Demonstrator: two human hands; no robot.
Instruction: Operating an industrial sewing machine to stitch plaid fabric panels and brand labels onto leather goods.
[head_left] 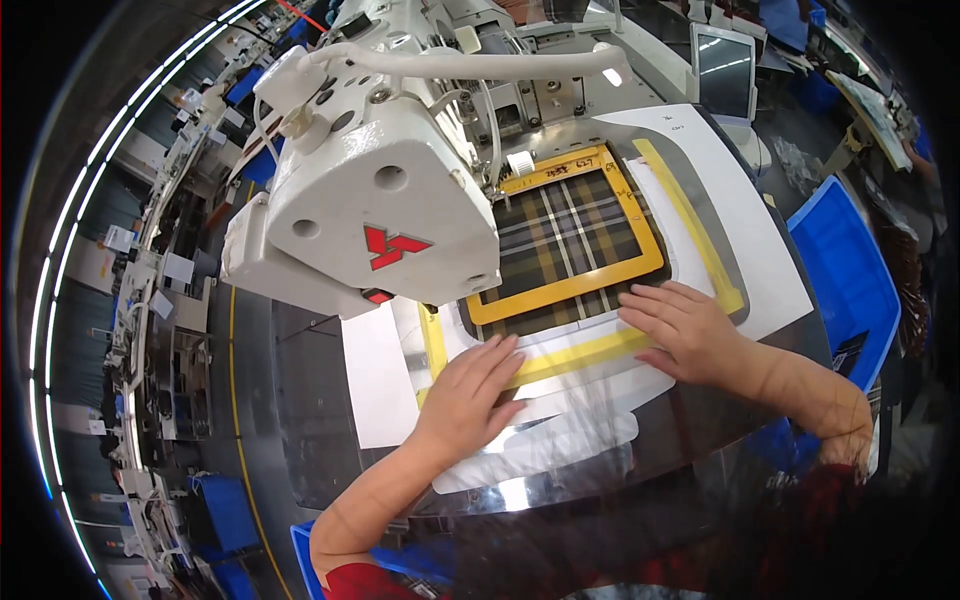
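A brown, black and white plaid fabric piece (540,232) lies under a rectangular yellow frame (572,284), with handwritten marks along its far side. Both sit within a clear template plate (728,222) edged with yellow tape strips (590,352). My left hand (468,392) rests flat at the near left of the plate, fingertips by the tape and fingers extended. My right hand (690,332) lies at the near right, its fingertips at the fabric's near edge close to the frame corner. Neither hand grips anything. The sewing machine's white head (350,205) hides the frame's left side.
White paper (775,295) lies beneath the plate on the dark table (700,415). A white arm with a lamp (480,65) crosses above. Back right stands a screen (724,75); a blue bin (845,265) flanks the table's right side. Worktables line the far left.
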